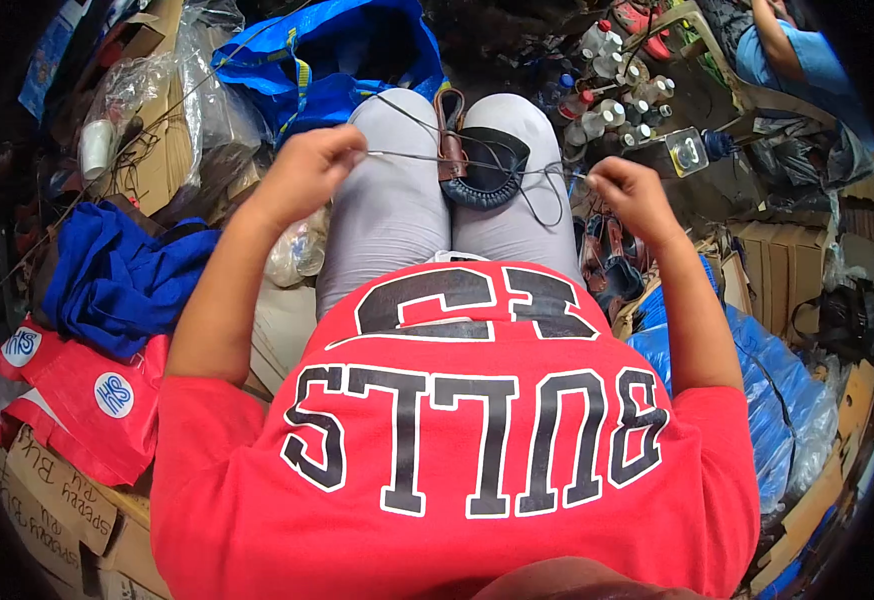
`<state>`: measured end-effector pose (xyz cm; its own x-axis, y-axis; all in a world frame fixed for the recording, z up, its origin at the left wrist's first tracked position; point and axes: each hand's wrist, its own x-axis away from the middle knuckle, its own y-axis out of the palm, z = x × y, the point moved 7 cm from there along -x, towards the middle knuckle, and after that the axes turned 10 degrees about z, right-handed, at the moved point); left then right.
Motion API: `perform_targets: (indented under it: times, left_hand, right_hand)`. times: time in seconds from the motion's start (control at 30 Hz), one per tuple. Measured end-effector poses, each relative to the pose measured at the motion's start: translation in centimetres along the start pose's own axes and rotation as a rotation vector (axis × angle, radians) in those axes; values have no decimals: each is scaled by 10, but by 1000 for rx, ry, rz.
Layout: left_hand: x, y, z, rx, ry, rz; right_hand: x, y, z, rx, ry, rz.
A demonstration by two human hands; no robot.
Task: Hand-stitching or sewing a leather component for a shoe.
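A dark shoe (487, 190) with a puckered, stitched toe edge rests between my knees, mostly against the right thigh. Brown leather (452, 155), looped at its far end, stands along its left side. Dark thread (397, 154) runs out from the shoe to both sides, with a slack loop hanging over the right thigh. My left hand (309, 168) is closed on the thread beside the left knee. To the right of the shoe, my right hand (640, 195) pinches the other stretch of thread; whether a needle is there is too small to tell.
Ahead on the left lies an open blue bag (332, 60). Several plastic bottles (617, 100) crowd the far right, near another person's arm (777, 40). Blue cloth (122, 275) and a red bag (87, 400) lie left; blue plastic sheeting (757, 390) lies right.
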<state>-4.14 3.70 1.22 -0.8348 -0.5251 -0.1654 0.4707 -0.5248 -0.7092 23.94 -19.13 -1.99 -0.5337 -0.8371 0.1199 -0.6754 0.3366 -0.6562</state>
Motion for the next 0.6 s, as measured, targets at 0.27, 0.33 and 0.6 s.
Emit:
perform_targets:
  times: [0.27,0.33,0.6]
  left_hand:
    - [-31,25,149,1102,140,-218]
    - [-6,62,142,1110,-97,-491]
    - [5,-143,-38,-430,-20,353]
  right_hand:
    - [-17,60,-128,-1445,8,-227]
    - [-6,66,-125,-1102,-48,-344]
    - [47,-59,66,164,6,200]
